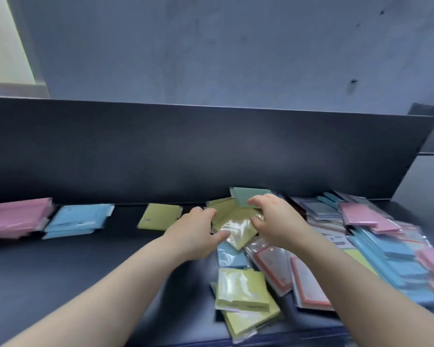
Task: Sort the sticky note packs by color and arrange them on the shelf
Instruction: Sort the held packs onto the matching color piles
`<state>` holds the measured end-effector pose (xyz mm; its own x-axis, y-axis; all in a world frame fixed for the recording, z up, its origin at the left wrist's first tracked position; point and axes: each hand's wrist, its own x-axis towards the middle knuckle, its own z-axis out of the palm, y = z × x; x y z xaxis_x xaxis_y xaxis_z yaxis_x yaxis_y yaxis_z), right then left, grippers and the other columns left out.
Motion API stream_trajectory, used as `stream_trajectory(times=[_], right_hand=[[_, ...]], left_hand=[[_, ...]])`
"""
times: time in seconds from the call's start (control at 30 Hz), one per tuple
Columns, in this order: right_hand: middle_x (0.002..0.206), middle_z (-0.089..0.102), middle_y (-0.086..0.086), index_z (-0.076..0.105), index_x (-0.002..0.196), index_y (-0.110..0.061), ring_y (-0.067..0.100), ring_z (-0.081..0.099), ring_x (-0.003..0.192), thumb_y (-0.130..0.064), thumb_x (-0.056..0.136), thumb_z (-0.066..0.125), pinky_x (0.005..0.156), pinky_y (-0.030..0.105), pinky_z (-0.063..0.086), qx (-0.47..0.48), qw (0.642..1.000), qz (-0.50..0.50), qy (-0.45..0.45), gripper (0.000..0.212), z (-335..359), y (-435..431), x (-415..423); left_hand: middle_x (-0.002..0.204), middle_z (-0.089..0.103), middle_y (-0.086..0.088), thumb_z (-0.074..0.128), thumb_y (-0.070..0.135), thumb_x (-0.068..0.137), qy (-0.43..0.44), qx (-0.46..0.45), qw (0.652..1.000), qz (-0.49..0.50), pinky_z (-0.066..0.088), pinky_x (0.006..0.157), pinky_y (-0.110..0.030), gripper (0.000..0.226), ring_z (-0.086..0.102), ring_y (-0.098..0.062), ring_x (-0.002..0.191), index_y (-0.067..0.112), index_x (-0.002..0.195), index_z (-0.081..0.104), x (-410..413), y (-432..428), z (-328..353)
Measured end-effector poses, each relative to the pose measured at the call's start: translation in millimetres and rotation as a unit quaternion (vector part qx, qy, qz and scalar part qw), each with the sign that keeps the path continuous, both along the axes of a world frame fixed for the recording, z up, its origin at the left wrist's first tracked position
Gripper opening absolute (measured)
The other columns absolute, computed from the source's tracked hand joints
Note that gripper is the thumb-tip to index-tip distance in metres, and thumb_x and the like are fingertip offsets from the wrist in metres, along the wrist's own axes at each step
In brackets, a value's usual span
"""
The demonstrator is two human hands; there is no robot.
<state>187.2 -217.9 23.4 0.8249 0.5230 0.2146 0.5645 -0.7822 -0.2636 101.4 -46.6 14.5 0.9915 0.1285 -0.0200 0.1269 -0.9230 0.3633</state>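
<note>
**Yellow pack** [236,230]: cellophane-wrapped, glare across the face, at centre frame; topmost of several yellow ones fanned along the left margin of the unsorted heap [361,246]. Gripped on the left side by the left hand [195,234], thumb pressed flat on the wrapper, fingers curled over the far edge. Taken on the right side by the right hand [273,221], thumb at the right edge, fingers narrow and curled, tips against a teal pack [248,196] propped just behind; exact contact there blurred.

**Step, as judged:** picking yellows out of the heap; placing not yet begun. Next move likely to call for a lift clear of the blue pack [231,256] tucked under the near corner, then a short carry leftward to the sorted yellow pack [159,216]. Slick wrappers likely to slide if only one edge were raised.

**Sorted row, upper left of the shelf:** blue stack [75,221] beside the sorted yellow pack, pink stack [17,216] at the frame's left edge.

**Edges and room:** dark back panel [210,151] close behind both hands, so little room rearward. Bare shelf surface [85,271] open toward lower left. Loose yellow packs [243,294] at lower centre, the lowest lying close to the front edge.
</note>
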Motion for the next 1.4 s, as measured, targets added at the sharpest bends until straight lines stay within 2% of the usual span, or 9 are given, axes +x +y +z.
stream_trajectory(times=[0.17,0.3,0.43,0.5,0.6,0.8,1.0,1.17,1.4], right_hand=[[0.131,0.049,0.002,0.046,0.137,-0.022,0.023,0.046,0.121,-0.018,0.088,0.048,0.096,0.033,0.043,-0.025,1.000,0.000,0.012,0.049,4,-15,35],[0.136,0.045,0.006,0.040,0.141,-0.026,0.028,0.044,0.121,-0.012,0.084,0.047,0.097,0.035,0.044,-0.046,0.998,-0.004,0.035,0.059,-2,-11,58],[0.143,0.044,0.003,0.040,0.141,-0.032,0.027,0.044,0.126,-0.009,0.082,0.046,0.101,0.037,0.044,-0.016,0.998,0.002,0.060,0.064,-26,-9,69],[0.142,0.047,0.000,0.044,0.139,-0.034,0.027,0.044,0.125,-0.007,0.083,0.043,0.099,0.038,0.044,0.020,0.999,0.000,0.031,0.062,-34,-8,70],[0.134,0.055,0.000,0.050,0.135,-0.029,0.029,0.045,0.121,-0.006,0.086,0.043,0.095,0.037,0.045,0.064,0.998,-0.005,-0.024,0.055,-33,-7,69],[0.120,0.065,0.004,0.061,0.125,-0.021,0.031,0.055,0.111,-0.002,0.084,0.053,0.086,0.038,0.047,0.138,0.982,0.070,-0.111,0.045,-15,5,47],[0.103,0.072,0.010,0.071,0.109,-0.013,0.034,0.068,0.088,0.002,0.082,0.062,0.071,0.041,0.054,0.155,0.959,0.157,-0.179,0.032,4,45,6],[0.097,0.074,0.008,0.071,0.107,-0.011,0.032,0.070,0.075,0.010,0.071,0.068,0.057,0.040,0.057,0.150,0.946,0.195,-0.212,0.042,1,103,-25],[0.092,0.074,0.007,0.070,0.106,-0.009,0.030,0.070,0.066,0.008,0.065,0.074,0.046,0.035,0.054,0.130,0.934,0.234,-0.235,0.045,-1,209,-77]], left_hand=[[0.135,0.041,-0.010,0.044,0.069,0.084,0.054,0.046,0.995,0.070,0.042,0.097,-0.039,0.077,0.044,-0.029,0.122,0.018,0.140,0.034,20,-29,-12],[0.131,0.041,-0.010,0.058,0.068,0.075,0.055,0.037,0.991,0.119,0.041,0.098,-0.038,0.084,0.041,-0.029,0.122,0.017,0.137,0.036,28,-35,-19],[0.129,0.047,-0.006,0.071,0.062,0.068,0.012,-0.034,0.987,0.159,0.043,0.097,-0.035,0.086,0.049,-0.024,0.118,0.016,0.134,0.042,29,-30,-21],[0.120,0.057,-0.002,0.076,0.048,0.070,-0.017,-0.115,0.979,0.168,0.047,0.089,-0.030,0.066,0.057,-0.018,0.106,0.016,0.123,0.053,27,-26,-20],[0.099,0.068,-0.003,0.073,0.025,0.079,-0.056,-0.262,0.945,0.188,0.057,0.077,-0.035,0.025,0.066,-0.019,0.087,0.017,0.100,0.061,22,-19,-16],[0.086,0.065,-0.008,0.059,0.005,0.089,-0.113,-0.479,0.839,0.234,0.059,0.065,-0.040,0.008,0.067,-0.021,0.075,0.012,0.094,0.060,-7,6,-2],[0.092,0.068,-0.009,0.063,0.010,0.088,-0.208,-0.517,0.785,0.270,0.053,0.071,-0.036,0.009,0.067,-0.021,0.079,0.013,0.097,0.061,-48,54,0],[0.089,0.069,-0.010,0.061,0.018,0.092,-0.253,-0.551,0.741,0.289,0.052,0.068,-0.035,0.013,0.065,-0.022,0.076,0.006,0.092,0.063,-81,106,-1],[0.085,0.063,-0.011,0.062,0.031,0.090,-0.287,-0.540,0.726,0.316,0.042,0.074,-0.040,0.028,0.056,-0.026,0.081,0.003,0.091,0.063,-134,211,-4]])
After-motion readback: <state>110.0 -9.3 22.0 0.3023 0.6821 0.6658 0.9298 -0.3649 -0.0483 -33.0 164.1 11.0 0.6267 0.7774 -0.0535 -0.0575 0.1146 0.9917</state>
